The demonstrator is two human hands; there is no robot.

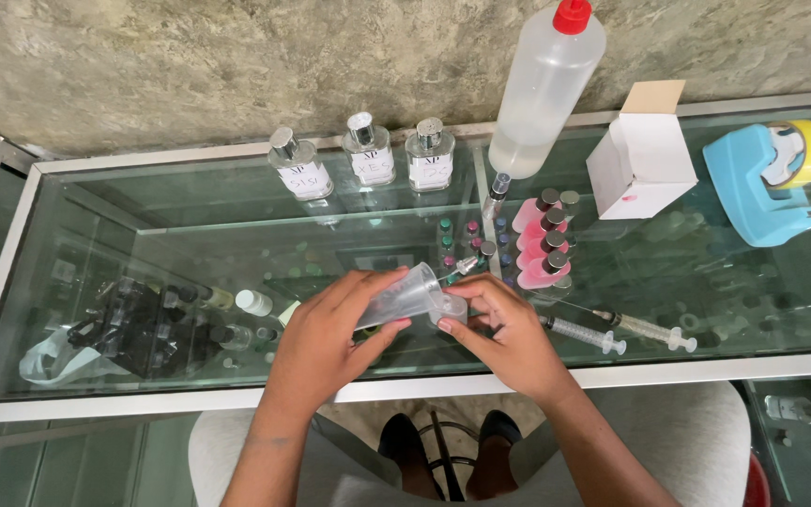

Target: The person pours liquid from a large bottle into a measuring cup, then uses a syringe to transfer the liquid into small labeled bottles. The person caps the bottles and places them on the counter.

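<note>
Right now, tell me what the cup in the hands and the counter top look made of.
Cup: likely clear, slightly frosted plastic; fingers show through it. Counter top: glossy glass in a white frame, probably painted metal; shelves show beneath.

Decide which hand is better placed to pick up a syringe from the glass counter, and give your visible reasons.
Probably the right hand. The two syringes lie just to its right on the glass counter, while the left hand tilts the clear plastic cup toward a small bottle and sits further away.
</note>
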